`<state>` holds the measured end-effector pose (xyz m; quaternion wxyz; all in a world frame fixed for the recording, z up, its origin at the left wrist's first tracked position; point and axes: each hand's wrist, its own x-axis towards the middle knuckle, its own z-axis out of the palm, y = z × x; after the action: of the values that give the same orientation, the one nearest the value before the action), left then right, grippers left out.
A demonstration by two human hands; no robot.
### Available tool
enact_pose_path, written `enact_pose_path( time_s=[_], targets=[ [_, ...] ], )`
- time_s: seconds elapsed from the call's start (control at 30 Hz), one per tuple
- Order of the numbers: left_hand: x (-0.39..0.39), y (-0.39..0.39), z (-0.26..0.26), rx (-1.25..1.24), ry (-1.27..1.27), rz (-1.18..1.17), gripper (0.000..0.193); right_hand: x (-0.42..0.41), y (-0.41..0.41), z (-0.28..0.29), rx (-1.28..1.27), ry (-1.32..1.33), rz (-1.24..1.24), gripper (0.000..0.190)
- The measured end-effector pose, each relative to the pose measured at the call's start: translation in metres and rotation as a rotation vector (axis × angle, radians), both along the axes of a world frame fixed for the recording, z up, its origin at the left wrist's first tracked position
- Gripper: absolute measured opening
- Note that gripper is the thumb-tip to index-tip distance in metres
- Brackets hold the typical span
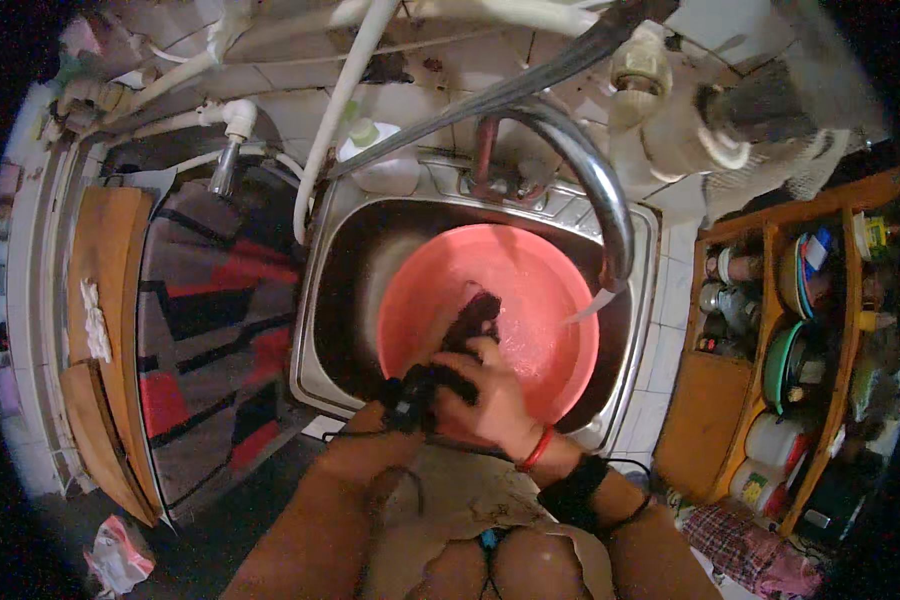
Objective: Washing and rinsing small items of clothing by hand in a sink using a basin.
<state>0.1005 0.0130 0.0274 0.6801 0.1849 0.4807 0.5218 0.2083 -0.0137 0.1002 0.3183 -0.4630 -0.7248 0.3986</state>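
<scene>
A pink plastic basin [401,300] sits in a stainless steel sink with water in it. Water [594,306] pours into it from a curved chrome faucet spout [604,187]. Over the basin's near side, my right hand [491,394] has its fingers curled on a dark, wet-looking item [476,315], perhaps cloth; blur hides its exact kind. A red bracelet circles my right wrist. My left hand [412,424] is close beside the right one, mostly hidden by a black device or strap [409,394]. Its fingers cannot be made out.
White pipes [345,97] and a grey hose [487,105] cross above the sink. Behind it stands a soap bottle [379,146]. A patterned red, grey and black surface [210,330] lies left. Wooden shelves [769,315] with jars and bowls stand right.
</scene>
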Motion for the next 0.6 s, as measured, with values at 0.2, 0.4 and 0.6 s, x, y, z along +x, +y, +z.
enact_pose_path(
  time_s=[0.2, 0.4, 0.6],
  targets=[
    [0.032, -0.008, 0.066, -0.263, -0.04, 0.092, 0.044, 0.016, 0.029, -0.024, -0.072, -0.163, -0.234, 0.027],
    [0.068, 0.012, 0.024, -0.419, -0.338, 0.094, 0.043, 0.07, 0.071, -0.027, -0.458, 0.257, -0.417, 0.023],
    [0.085, 0.005, 0.007, 0.261, 0.134, 0.006, 0.031, 0.061, 0.031, -0.023, 0.029, -0.222, -0.311, 0.03]
  ],
)
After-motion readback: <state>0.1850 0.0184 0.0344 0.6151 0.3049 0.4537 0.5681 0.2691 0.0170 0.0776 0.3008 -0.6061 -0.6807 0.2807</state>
